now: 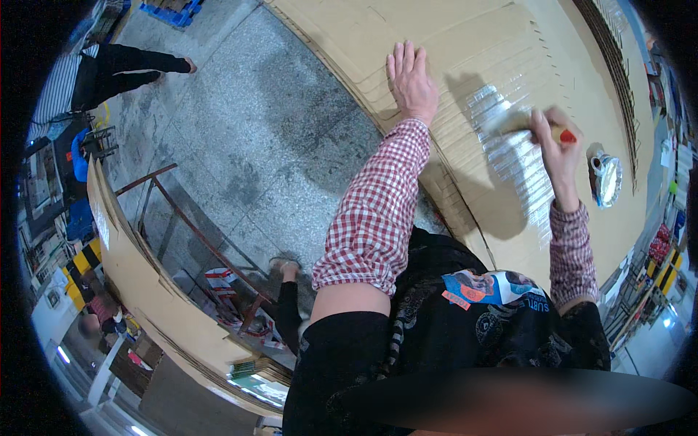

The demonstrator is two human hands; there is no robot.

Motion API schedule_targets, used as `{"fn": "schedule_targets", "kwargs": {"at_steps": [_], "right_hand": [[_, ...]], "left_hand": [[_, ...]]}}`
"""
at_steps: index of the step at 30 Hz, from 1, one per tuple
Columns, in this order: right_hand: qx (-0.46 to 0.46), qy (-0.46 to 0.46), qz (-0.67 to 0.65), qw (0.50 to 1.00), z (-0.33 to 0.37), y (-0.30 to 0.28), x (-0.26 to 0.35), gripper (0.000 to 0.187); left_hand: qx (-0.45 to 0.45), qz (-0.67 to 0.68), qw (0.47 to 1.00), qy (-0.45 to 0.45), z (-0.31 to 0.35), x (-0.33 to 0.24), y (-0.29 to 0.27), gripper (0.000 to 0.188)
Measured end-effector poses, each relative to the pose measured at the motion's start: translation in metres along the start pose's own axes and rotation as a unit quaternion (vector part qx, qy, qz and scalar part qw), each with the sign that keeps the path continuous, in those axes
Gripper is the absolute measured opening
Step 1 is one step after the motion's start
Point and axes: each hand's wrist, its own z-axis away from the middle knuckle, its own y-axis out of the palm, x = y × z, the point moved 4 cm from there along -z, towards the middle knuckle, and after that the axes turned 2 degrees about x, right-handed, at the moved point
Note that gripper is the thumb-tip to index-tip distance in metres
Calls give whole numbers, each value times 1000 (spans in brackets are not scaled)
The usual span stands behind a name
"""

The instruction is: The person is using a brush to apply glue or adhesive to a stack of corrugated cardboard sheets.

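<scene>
Fanned-out cardboard sheets (502, 43) lie stacked in front of me, their edges overlapping in close steps. My left hand (414, 86) rests flat on the top sheets near the left edge, fingers stretched out. My right hand (558, 149) is closed round the handle of a brush (518, 122), whose handle end shows red; motion smears its head. Under and beside the brush runs a shiny wet band (512, 156) across the stepped edges. To the right of that hand, an open tub (605, 178) with a pale inside sits on the cardboard.
Another cardboard stack (167, 305) curves along the left, beside a rusty metal frame (196, 229). A person in dark trousers (123, 69) is at the upper left. Grey speckled floor (269, 123) lies between the stacks. A blue pallet (173, 13) is at the top.
</scene>
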Motion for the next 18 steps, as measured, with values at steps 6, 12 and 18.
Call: {"fn": "schedule_targets", "kwargs": {"at_steps": [6, 12, 18], "right_hand": [[29, -91, 28, 995, -22, 31, 5, 19], [5, -83, -52, 995, -16, 21, 1, 20], [50, -76, 61, 994, -24, 36, 17, 19]], "left_hand": [[7, -21, 1000, 8, -2, -1, -1, 36], [11, -21, 1000, 7, -1, -3, -2, 38], [-7, -22, 1000, 9, -2, -5, -5, 41]]}}
